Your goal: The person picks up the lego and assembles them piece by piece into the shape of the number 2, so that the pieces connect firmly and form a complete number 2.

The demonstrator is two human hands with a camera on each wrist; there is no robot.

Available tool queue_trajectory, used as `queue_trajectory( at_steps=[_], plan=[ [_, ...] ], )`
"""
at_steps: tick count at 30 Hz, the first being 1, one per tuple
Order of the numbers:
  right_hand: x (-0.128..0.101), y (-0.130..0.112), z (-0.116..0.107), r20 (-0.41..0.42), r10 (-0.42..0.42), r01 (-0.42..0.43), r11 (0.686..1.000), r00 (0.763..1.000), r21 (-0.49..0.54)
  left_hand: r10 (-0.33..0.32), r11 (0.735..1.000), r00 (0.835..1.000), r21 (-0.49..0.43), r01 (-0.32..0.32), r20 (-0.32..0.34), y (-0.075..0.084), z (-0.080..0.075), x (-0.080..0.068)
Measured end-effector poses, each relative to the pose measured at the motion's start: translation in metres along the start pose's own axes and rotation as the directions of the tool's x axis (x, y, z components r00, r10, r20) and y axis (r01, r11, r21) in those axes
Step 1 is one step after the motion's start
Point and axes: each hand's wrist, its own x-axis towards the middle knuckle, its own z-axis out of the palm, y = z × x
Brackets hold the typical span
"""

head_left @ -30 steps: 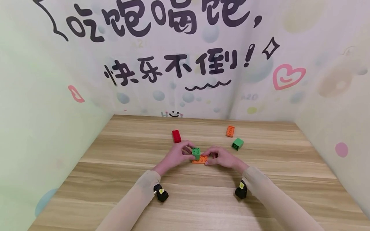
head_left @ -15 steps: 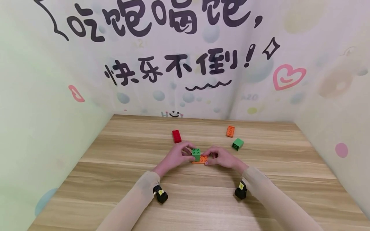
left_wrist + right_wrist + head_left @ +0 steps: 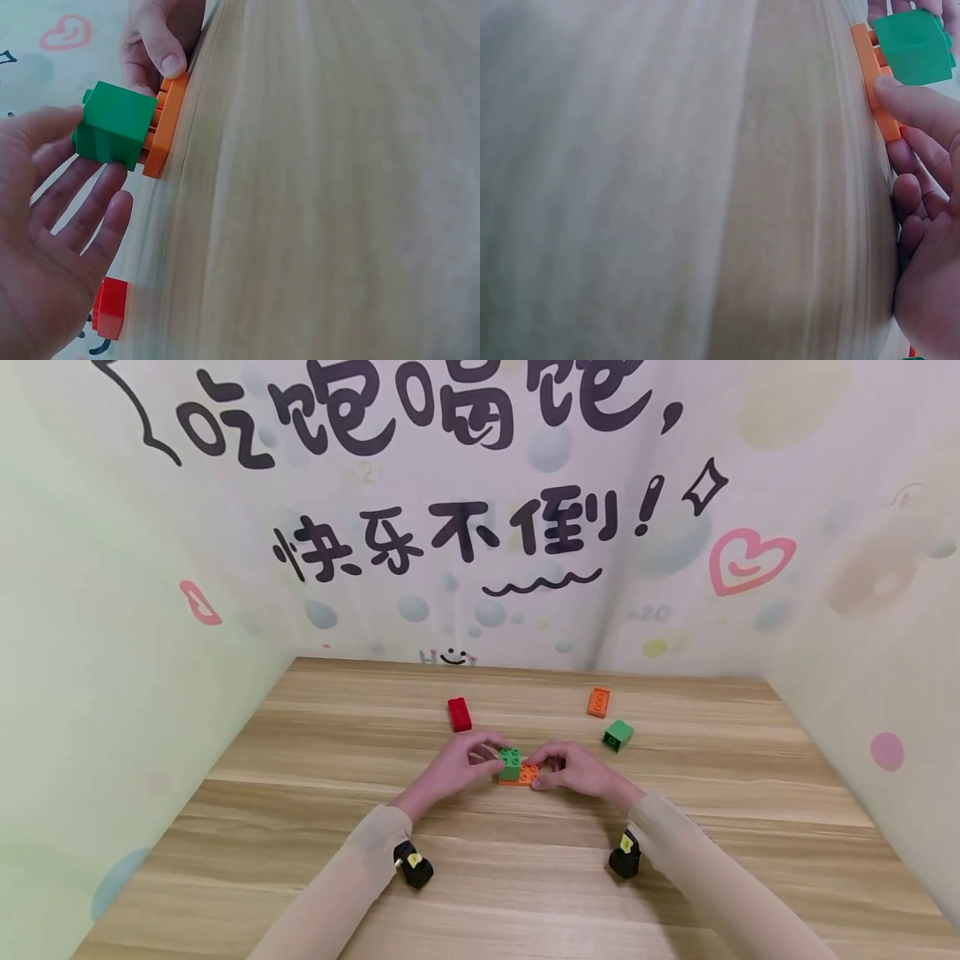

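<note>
Near the middle of the table, a green toy brick stands over the left end of an orange studded plate. In the left wrist view, orange studs show along the edge between the green brick and the plate. My left hand pinches the brick from its left side, thumb and fingertips at its edges. The right hand pinches the plate's right end, with the thumb over its near side in the right wrist view. The plate lies along the tabletop.
A red brick lies just behind my left hand. Behind the right hand are another green brick, tipped on its side, and an orange piece. Printed cloth walls bound the wooden table at the back and sides.
The green brick has come down slightly onto the orange plate. My left thumb has drawn back a little to the left across it. The right hand stays in place.
</note>
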Motion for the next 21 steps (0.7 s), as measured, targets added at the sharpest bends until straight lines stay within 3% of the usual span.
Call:
queue_trajectory(
  at_steps=[21],
  plan=[
    [0.0008,0.0015,0.0013,-0.001,0.001,-0.001,1.0,1.0,-0.002,-0.016,1.0,1.0,-0.004,0.016,0.007,0.0016,-0.0012,-0.002]
  ],
)
